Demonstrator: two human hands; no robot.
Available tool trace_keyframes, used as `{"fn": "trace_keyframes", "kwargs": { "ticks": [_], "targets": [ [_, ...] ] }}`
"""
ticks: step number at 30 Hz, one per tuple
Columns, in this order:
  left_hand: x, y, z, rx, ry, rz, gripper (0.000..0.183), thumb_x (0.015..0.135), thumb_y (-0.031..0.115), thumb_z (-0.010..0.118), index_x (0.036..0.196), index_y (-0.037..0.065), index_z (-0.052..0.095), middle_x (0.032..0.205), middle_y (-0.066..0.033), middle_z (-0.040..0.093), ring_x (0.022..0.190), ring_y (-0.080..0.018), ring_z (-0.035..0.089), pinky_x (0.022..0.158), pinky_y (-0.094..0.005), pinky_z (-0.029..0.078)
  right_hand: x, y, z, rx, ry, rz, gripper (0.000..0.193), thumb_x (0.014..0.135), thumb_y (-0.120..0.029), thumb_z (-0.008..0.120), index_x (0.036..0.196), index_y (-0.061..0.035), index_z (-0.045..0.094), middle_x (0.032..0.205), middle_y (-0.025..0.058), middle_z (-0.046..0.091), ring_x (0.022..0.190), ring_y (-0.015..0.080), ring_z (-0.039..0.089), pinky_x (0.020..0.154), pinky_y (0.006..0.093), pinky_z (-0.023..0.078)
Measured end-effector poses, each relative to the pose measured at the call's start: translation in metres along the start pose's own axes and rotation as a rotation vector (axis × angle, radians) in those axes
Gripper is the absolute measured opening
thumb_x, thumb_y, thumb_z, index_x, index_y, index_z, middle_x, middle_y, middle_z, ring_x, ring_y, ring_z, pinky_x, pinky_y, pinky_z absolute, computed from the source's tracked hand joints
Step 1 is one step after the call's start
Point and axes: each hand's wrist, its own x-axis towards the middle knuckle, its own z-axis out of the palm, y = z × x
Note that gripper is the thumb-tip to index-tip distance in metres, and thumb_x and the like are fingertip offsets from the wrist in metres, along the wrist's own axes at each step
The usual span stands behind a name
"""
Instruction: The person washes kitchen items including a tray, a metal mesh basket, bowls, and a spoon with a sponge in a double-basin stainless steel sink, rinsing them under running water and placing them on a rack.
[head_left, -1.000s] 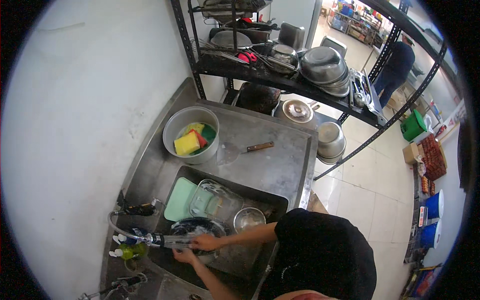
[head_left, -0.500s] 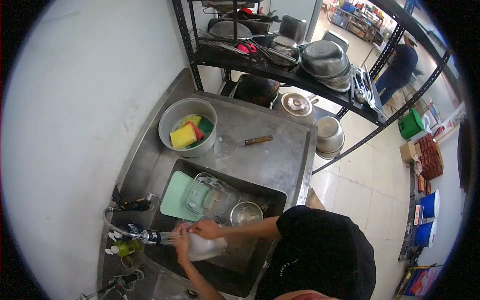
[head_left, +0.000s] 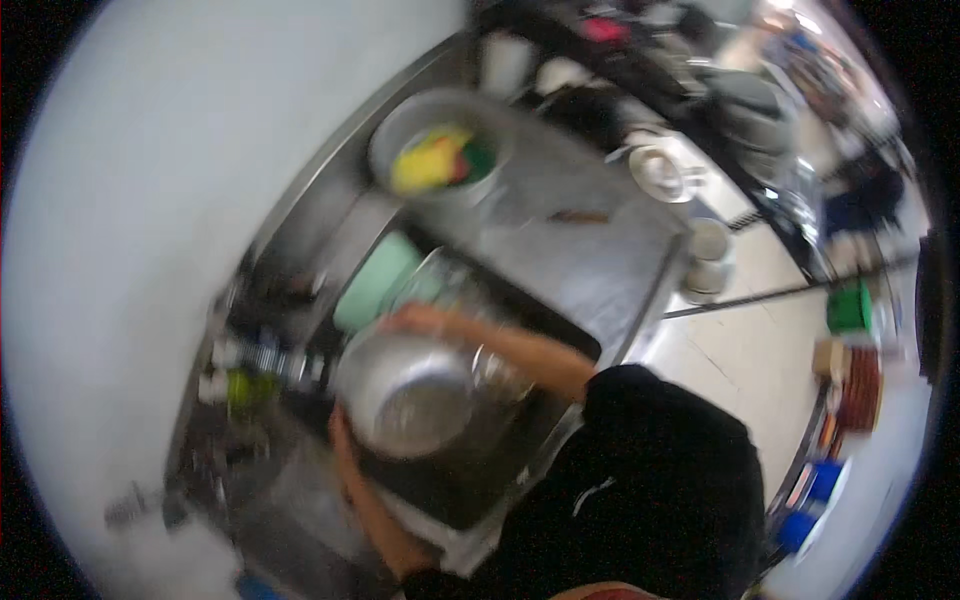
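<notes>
A round metal bowl [head_left: 372,372] is held over the sink, its hollow inside facing up toward me. My right hand [head_left: 418,320] grips its far rim, and my left hand [head_left: 341,432] holds the side nearest the wall; motion blurs the fingers of both. Just left of the bowl is the faucet's spray head [head_left: 285,362]; whether water runs cannot be made out. Beyond my right hand, a light green board [head_left: 378,280] leans in the sink beside a clear glass dish [head_left: 440,285]. A smaller metal bowl [head_left: 497,372] sits partly behind my right forearm.
On the steel counter [head_left: 590,260] stand a grey pot [head_left: 395,140] with yellow, red and green sponges [head_left: 435,162] and a brown-handled scraper [head_left: 578,216]. A black rack [head_left: 640,85] with cookware rises behind. Bottles [head_left: 245,388] stand by the faucet.
The bowl has turned so that its inside shows, and my hands have moved apart onto opposite sides of it. My view has swung, shifting and blurring the scene.
</notes>
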Motion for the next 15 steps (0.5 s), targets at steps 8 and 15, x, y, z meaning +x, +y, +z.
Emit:
{"fn": "trace_keyframes", "kwargs": {
  "ticks": [8,15],
  "targets": [
    [-0.009,-0.068,0.003,-0.453,0.276,-0.030,0.042,0.084,0.033,0.040,0.110,0.000,0.045,0.111,-0.0121,0.047,0.102,-0.0219,0.045,0.083,-0.0339,0.038,0.000,0.015,0.021,1.279,0.110,0.451,0.031,0.078,-0.029,0.053,0.091,-0.0011,0.055,0.079,0.0112,0.059,0.060,0.0211,0.057,0.059,0.0305,0.049],
    [-0.002,-0.105,0.016,-0.713,0.413,0.028,0.041,0.086,0.031,0.037,0.112,0.000,0.043,0.115,-0.0131,0.044,0.103,-0.0233,0.045,0.083,-0.0362,0.039,-0.008,0.053,0.047,1.067,0.152,0.449,0.031,0.080,-0.027,0.046,0.097,-0.0018,0.054,0.089,0.0099,0.058,0.076,0.0203,0.055,0.072,0.0322,0.045]
  ]
}}
